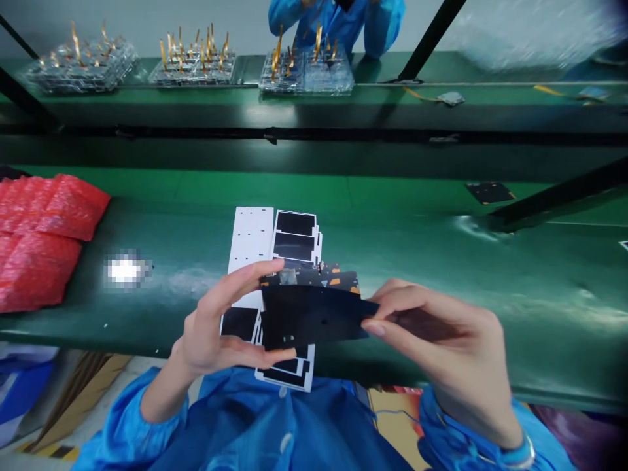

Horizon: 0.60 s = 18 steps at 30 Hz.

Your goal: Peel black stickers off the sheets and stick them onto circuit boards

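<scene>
My left hand (220, 320) grips a stack of white liner sheets (250, 235) carrying black rectangular pads (294, 229), with the thumb across the top and the fingers beneath. Over the stack lies a black film (309, 317), partly covering a dark printed sheet with orange spots (318, 278). My right hand (432, 324) pinches the film's right end between thumb and fingers. The lower part of the stack is hidden behind the film and my left hand.
Red bubble-wrap bags (39, 235) lie at the left of the green bench (392, 196). On a higher shelf stand several trays (193, 69) of parts with gold ribbons. A co-worker in a blue smock (338, 19) is beyond them. Black bars (554, 193) cross the right side.
</scene>
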Each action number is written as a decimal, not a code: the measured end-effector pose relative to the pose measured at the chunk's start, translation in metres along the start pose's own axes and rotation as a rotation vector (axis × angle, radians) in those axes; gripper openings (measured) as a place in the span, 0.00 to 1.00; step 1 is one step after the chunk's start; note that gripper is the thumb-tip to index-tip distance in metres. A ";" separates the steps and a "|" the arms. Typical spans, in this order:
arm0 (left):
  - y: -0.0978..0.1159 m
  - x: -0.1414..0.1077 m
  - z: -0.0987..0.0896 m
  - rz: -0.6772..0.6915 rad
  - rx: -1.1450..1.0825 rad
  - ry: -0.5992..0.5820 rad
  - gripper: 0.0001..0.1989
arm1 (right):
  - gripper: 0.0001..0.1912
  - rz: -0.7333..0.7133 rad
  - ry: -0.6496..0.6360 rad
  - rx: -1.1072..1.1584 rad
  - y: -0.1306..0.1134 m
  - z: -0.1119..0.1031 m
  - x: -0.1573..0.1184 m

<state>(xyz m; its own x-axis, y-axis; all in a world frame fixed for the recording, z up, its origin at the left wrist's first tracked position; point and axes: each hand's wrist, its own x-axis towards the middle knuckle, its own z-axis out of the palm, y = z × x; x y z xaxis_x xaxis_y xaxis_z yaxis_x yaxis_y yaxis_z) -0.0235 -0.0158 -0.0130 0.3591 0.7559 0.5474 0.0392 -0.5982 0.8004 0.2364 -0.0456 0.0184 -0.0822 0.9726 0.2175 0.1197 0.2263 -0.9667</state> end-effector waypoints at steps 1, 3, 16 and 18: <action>0.000 0.000 0.000 -0.004 -0.003 -0.006 0.55 | 0.09 0.022 0.005 0.015 -0.001 0.000 0.000; 0.000 0.001 -0.001 -0.007 -0.004 -0.017 0.54 | 0.09 0.078 0.025 0.052 -0.002 0.000 -0.001; 0.001 0.003 0.001 0.011 0.078 -0.050 0.47 | 0.07 0.117 0.044 0.121 -0.001 -0.005 -0.003; 0.000 0.003 0.001 0.017 0.068 -0.059 0.46 | 0.07 0.120 0.045 0.120 -0.001 -0.005 -0.003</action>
<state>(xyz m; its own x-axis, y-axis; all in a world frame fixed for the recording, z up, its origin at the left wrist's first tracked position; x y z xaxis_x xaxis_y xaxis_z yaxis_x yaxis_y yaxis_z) -0.0218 -0.0136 -0.0111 0.4142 0.7300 0.5437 0.0948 -0.6287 0.7719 0.2418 -0.0480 0.0197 -0.0297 0.9943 0.1025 0.0067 0.1027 -0.9947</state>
